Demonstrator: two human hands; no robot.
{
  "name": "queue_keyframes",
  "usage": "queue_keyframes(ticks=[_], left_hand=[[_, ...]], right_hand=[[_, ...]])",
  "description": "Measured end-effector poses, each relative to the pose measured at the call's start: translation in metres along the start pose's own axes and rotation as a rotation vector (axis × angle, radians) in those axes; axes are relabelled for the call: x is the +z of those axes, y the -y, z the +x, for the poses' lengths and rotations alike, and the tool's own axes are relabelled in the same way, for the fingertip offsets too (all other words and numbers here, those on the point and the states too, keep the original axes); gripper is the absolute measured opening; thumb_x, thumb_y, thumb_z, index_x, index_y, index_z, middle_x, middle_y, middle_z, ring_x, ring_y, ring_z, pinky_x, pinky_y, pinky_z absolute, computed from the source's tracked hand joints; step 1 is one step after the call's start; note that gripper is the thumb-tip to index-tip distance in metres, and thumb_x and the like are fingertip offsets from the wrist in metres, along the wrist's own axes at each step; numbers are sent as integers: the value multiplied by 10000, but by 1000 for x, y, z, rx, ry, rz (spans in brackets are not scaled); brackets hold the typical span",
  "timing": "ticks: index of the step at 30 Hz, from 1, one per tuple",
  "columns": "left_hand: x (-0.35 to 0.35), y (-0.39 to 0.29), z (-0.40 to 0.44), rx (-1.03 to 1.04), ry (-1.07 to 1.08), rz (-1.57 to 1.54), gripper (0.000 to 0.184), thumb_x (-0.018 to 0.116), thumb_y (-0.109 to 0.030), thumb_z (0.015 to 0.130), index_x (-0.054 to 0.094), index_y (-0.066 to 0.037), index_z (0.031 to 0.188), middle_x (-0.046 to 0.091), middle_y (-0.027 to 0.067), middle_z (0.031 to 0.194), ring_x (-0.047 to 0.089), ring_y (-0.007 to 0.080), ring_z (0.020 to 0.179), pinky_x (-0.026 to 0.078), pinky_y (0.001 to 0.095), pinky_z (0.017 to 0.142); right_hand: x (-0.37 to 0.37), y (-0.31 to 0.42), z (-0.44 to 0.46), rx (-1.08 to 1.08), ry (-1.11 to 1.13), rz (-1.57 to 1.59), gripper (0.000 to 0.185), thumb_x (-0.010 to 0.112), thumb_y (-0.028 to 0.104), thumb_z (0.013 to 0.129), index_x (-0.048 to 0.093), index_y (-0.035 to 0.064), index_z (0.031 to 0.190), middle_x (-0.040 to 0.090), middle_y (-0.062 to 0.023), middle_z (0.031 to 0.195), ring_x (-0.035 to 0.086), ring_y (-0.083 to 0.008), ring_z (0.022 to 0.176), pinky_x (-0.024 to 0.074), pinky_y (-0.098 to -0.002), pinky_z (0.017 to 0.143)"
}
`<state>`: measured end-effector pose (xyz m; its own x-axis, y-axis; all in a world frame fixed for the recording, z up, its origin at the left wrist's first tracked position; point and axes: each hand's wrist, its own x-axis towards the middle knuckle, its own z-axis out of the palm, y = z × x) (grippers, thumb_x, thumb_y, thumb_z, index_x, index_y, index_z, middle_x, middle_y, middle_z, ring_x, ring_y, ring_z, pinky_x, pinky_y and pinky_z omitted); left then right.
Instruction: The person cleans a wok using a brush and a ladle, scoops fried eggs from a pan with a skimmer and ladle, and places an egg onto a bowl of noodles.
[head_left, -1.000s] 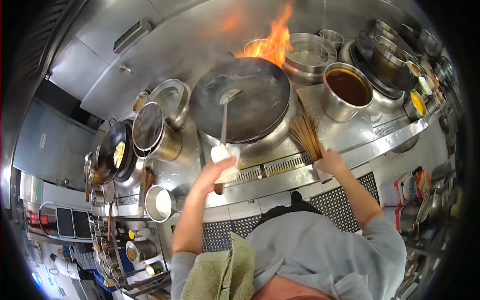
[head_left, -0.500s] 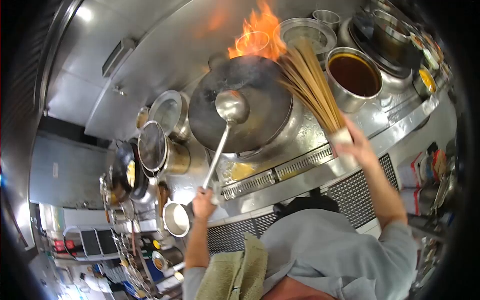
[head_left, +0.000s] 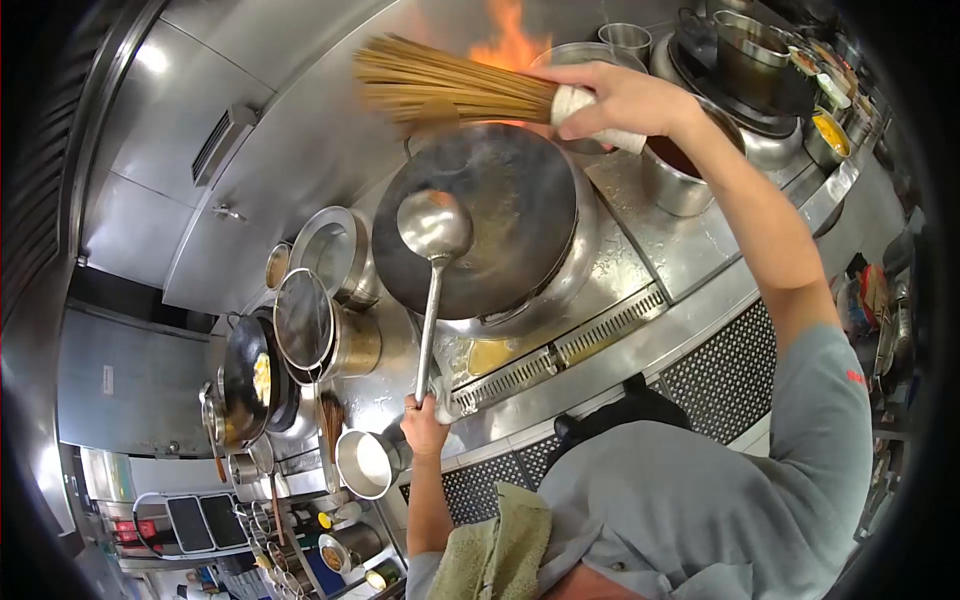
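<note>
My left hand (head_left: 425,428) is closed around the handle of a steel ladle (head_left: 436,226), whose bowl sits over the left part of a dark wok (head_left: 525,225). Whitish material shows beside that hand; I cannot tell what it is. My right hand (head_left: 625,98) grips a bamboo wok brush (head_left: 460,85) by its pale wrapped end. The brush lies sideways above the far rim of the wok, bristles pointing left. Light smoke hangs over the wok's dark inside.
Orange flames (head_left: 505,35) rise behind the wok. A pot of dark liquid (head_left: 685,190) stands to its right. On the left are a strainer (head_left: 303,318) on a pot, a second wok (head_left: 240,370) with food, and a white-lined saucepan (head_left: 365,463).
My right hand has swung the brush up and left, from the wok's right side to above its far rim. The ladle bowl has shifted slightly left. Less flame shows.
</note>
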<state>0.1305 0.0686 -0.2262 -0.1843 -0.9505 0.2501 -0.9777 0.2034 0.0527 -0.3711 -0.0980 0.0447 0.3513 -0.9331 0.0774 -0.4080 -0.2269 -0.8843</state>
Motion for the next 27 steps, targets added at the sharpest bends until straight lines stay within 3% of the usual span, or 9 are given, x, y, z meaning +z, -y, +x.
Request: queue_keyframes(ticks=[3, 6, 10, 14, 19, 22, 23, 24, 27], left_hand=[[-1, -4, 7, 48, 6, 32, 336, 751, -276, 660, 617, -140, 936, 523, 134, 929, 601, 345, 707, 506, 444, 555], [-21, 2, 3, 18, 134, 77, 395, 752, -158, 623, 612, -128, 991, 540, 156, 950, 604, 369, 748, 517, 452, 625], [-37, 1, 1, -63, 79, 108, 438, 754, -132, 594, 610, -115, 1008, 533, 164, 951, 602, 374, 737, 512, 457, 629], [-44, 4, -1, -77, 10, 119, 481, 773, -135, 565, 610, -107, 1017, 519, 165, 937, 593, 378, 748, 505, 462, 625], [-45, 6, -3, -142, -39, 157, 453, 724, -70, 581, 605, -120, 1015, 518, 156, 961, 592, 356, 778, 506, 445, 641], [-37, 4, 5, -70, -32, 171, 428, 740, -129, 601, 606, -124, 1007, 523, 159, 938, 591, 357, 762, 501, 450, 621], [-39, -6, 5, -75, -19, 154, 458, 756, -128, 584, 597, -117, 1013, 516, 161, 950, 588, 367, 761, 503, 458, 628], [-38, -14, 2, -84, -9, 134, 488, 772, -126, 567, 588, -109, 1019, 510, 163, 961, 586, 377, 759, 506, 466, 634], [-28, -2, -8, -50, -33, 131, 432, 774, -250, 623, 602, -110, 994, 511, 165, 936, 583, 377, 743, 502, 460, 611]], right_hand=[[38, -17, 6, -195, -38, -611, 750, 692, 197, 699, 425, 205, 1400, 628, -159, 1151, 632, -250, 947, 511, -366, 815], [31, -22, 35, 109, 85, -903, 775, 702, 240, 656, 443, 221, 1386, 621, -193, 1133, 621, -303, 974, 483, -395, 881], [3, 24, 10, -3, -3, -345, 765, 685, 182, 651, 453, 189, 1380, 642, -175, 976, 635, -262, 865, 503, -361, 804], [37, -44, 11, 13, 234, -903, 767, 696, 194, 614, 490, 193, 1352, 562, -193, 1240, 575, -325, 1084, 449, -384, 944], [-10, -5, -8, 21, -58, -359, 704, 635, 35, 699, 455, 130, 1373, 618, -131, 1174, 604, -200, 1035, 458, -308, 923], [2, 6, -22, -165, -47, -150, 724, 707, 221, 690, 467, 187, 1372, 590, -137, 1208, 608, -233, 1008, 501, -322, 823], [17, -32, -4, -352, -13, -384, 736, 714, 232, 675, 471, 191, 1369, 577, -126, 1241, 599, -257, 1041, 484, -348, 882], [31, -32, -1, -8, 179, -636, 717, 705, 235, 678, 485, 153, 1356, 584, -202, 1211, 566, -282, 1093, 415, -323, 970], [0, -45, 8, 29, 117, -712, 706, 707, 190, 665, 503, 124, 1338, 587, -190, 1211, 564, -285, 1103, 408, -314, 976]])
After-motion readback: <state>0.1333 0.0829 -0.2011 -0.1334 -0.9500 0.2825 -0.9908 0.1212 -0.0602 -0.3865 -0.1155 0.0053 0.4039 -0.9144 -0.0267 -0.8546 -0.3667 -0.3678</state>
